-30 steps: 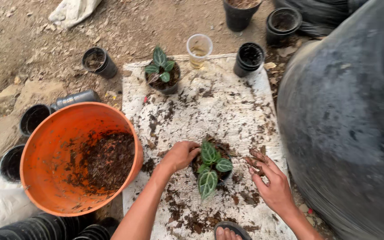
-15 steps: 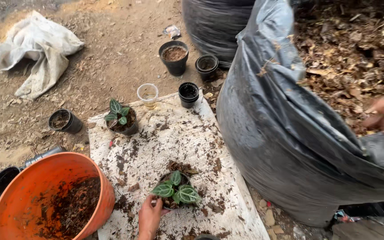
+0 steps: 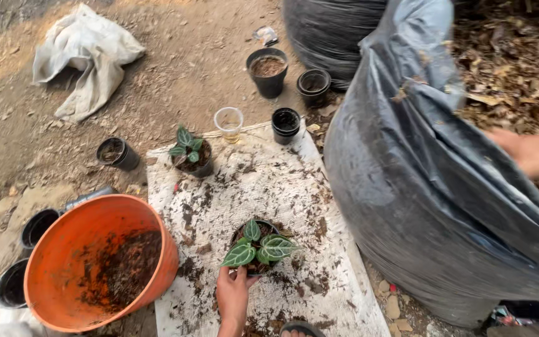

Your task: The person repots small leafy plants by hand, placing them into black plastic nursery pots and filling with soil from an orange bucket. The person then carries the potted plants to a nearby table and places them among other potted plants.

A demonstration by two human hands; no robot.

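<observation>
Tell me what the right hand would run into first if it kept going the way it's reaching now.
The right hand reaches over the rim of the big black plastic sack toward its open mouth. Straight on, it would most likely meet the dry leaf litter heaped inside, though depth there is hard to judge.

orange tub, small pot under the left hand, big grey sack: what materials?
Orange tub: likely moulded plastic, matte, smooth even wall, soil-smeared inside. Small pot at the left hand: apparently thin black plastic, mostly hidden by leaves. Grey sack: plastic film, glossy, creased folds.
</observation>
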